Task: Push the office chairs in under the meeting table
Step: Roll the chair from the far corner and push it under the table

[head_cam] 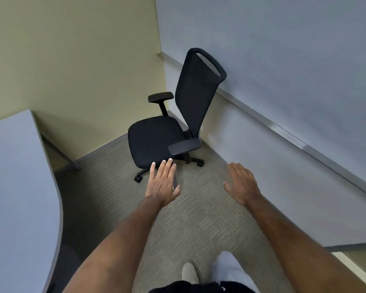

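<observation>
A black office chair (156, 138) with a mesh back and two armrests stands on its wheeled base in the room's far corner, its back towards the right wall and its seat facing left. The meeting table (15, 187), pale grey with a curved edge, fills the left side. My left hand (162, 182) is stretched out flat, fingers apart, in front of the seat's near edge, holding nothing. Held out to the right of the chair, my right hand (240, 182) is also open and apart from it. Neither hand touches the chair.
A whiteboard with a metal ledge (283, 132) runs along the right wall. A table leg (61, 153) slants down to the carpet near the far wall. Grey carpet (199, 218) lies between me and the chair. My feet show at the bottom edge.
</observation>
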